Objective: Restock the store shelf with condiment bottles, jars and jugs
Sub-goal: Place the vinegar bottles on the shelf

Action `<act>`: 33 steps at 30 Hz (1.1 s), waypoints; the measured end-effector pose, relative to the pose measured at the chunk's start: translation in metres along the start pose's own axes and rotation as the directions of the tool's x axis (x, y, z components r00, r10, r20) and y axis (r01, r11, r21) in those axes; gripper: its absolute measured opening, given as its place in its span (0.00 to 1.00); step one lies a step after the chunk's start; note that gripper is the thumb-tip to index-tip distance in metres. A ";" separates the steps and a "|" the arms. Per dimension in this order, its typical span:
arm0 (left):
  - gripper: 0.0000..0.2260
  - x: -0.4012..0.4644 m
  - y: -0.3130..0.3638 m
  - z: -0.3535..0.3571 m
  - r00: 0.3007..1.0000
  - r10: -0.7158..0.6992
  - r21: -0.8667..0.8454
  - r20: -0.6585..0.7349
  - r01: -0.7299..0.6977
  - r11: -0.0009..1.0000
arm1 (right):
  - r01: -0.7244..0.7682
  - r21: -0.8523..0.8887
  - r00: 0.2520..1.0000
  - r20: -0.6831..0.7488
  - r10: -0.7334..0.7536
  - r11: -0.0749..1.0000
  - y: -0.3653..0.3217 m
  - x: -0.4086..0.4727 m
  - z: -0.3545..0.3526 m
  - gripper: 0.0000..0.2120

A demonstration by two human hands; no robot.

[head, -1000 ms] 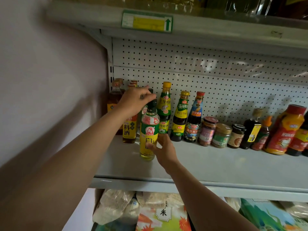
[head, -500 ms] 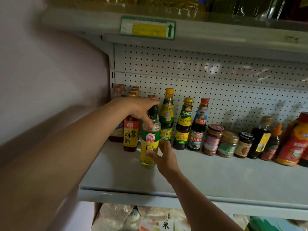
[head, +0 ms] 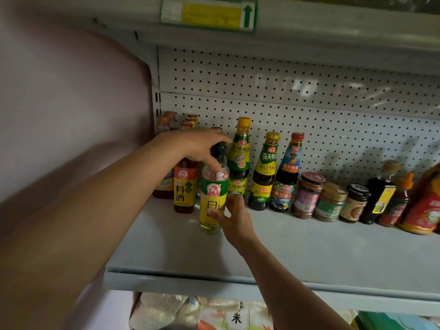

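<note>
Head view. A white vinegar bottle point(head: 213, 198) with a yellow-and-green label and dark green cap stands upright on the grey metal shelf point(head: 309, 253), in front of the back row and just right of a cooking wine bottle point(head: 184, 186). The left hand point(head: 190, 146) reaches in from the left; its fingers curl over the bottle's neck and shoulder, thumb pressed on the shoulder. The right hand point(head: 232, 217) comes from below; its thumb and fingertips pinch the lower label. Along the pegboard back panel point(head: 309, 110) stand, left to right, an oyster sauce bottle with yellow cap point(head: 240, 160), a second oyster sauce bottle point(head: 264, 172), a red-capped oyster sauce bottle point(head: 287, 172), three jars point(head: 329, 201), two dark sauce bottles point(head: 381, 191) and a large red bottle point(head: 423, 206). A yellow price tag point(head: 209, 14) sits on the upper shelf edge. Rice bags point(head: 190, 313) lie below.
</note>
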State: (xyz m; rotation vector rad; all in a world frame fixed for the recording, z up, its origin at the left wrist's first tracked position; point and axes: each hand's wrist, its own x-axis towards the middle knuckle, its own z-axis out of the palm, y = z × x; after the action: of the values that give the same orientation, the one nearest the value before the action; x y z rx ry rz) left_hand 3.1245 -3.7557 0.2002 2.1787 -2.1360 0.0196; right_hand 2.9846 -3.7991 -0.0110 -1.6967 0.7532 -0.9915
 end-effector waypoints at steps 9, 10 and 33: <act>0.47 0.008 0.000 -0.001 0.993 -0.051 0.016 0.105 0.050 0.999 | -0.009 0.041 1.000 0.028 0.007 0.999 0.008 0.013 0.001 0.25; 0.49 0.008 0.000 -0.001 0.992 -0.060 0.014 0.108 0.059 0.998 | -0.008 0.045 0.999 0.035 0.007 0.999 0.009 0.014 0.001 0.25; 0.53 0.036 -0.013 0.005 0.991 -0.127 0.178 0.035 0.119 0.977 | -0.068 0.048 0.997 0.038 0.067 0.996 0.030 0.066 0.018 0.37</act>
State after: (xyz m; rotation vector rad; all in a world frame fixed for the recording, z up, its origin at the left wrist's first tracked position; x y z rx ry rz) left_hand 3.1383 -3.7915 0.1970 2.4290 -2.0916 0.1563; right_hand 3.0304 -3.8562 -0.0251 -1.6322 0.7513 -0.9226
